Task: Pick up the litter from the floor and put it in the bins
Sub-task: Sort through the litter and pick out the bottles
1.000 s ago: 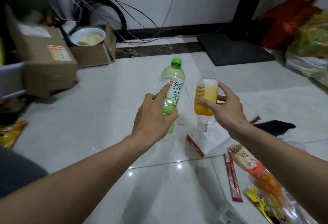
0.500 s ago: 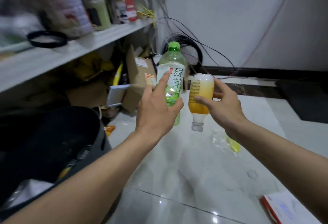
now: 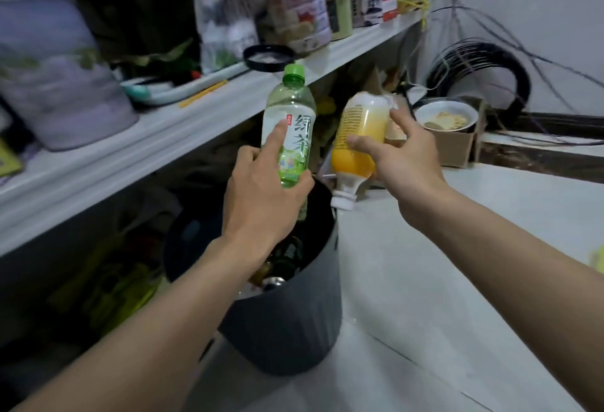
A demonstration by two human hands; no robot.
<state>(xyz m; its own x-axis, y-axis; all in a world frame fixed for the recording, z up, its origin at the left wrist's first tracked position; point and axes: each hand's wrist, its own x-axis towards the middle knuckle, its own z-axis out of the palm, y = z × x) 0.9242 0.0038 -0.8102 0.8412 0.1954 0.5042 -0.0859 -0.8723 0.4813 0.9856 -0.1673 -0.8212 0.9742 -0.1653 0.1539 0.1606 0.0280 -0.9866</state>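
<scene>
The fingers [image 3: 277, 137] of the left hand [image 3: 261, 205] were curled round a green tea bottle [image 3: 291, 111], held upright above the dark bin [image 3: 294, 323]. The right hand [image 3: 408, 166] was clamped on an orange bottle [image 3: 358, 137], tilted neck-down at the bin's far right rim. The bin was placed on the white floor [image 3: 457, 281], near a shelf [image 3: 183, 127].

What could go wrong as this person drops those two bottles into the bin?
The orange bottle in the right hand hangs neck down at the rim of the bin, not over the opening; released there, it may miss and hit the floor. It holds liquid, so a loose cap could leak. The green tea bottle in the left hand stands close to the shelf edge and might knock it if raised.
</scene>
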